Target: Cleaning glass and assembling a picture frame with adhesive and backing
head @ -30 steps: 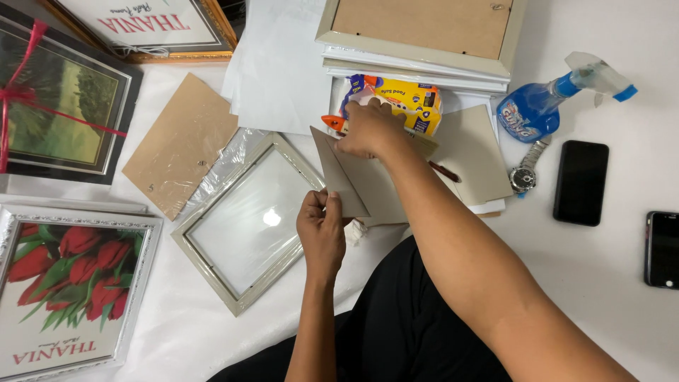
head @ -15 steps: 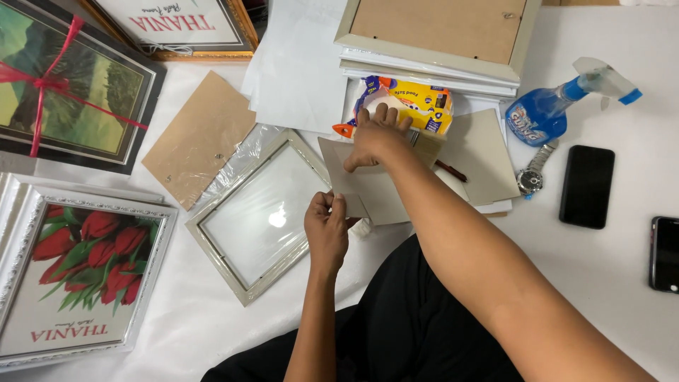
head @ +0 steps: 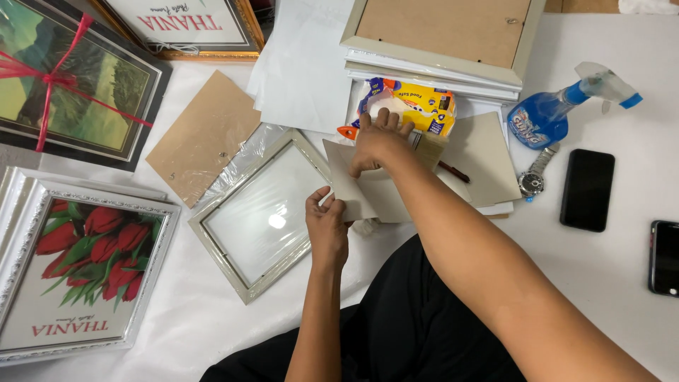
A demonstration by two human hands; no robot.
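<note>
Behind grey card [head: 368, 191]: yellow packet [head: 417, 106] | left hand [head: 327, 226], right hand [head: 378, 141] grips clamped on card

Grey card [head: 368, 194] under my hands is matt, smooth paperboard. Frame [head: 258, 216] w/ glossy glass, pale painted moulding, crinkly clear plastic wrap beneath. Backing board [head: 201, 134] is matt brown fibreboard. Spray bottle [head: 548, 113] is shiny blue plastic. Watch [head: 534, 177] looks metal. Phone [head: 587, 189] is glossy black.
</note>
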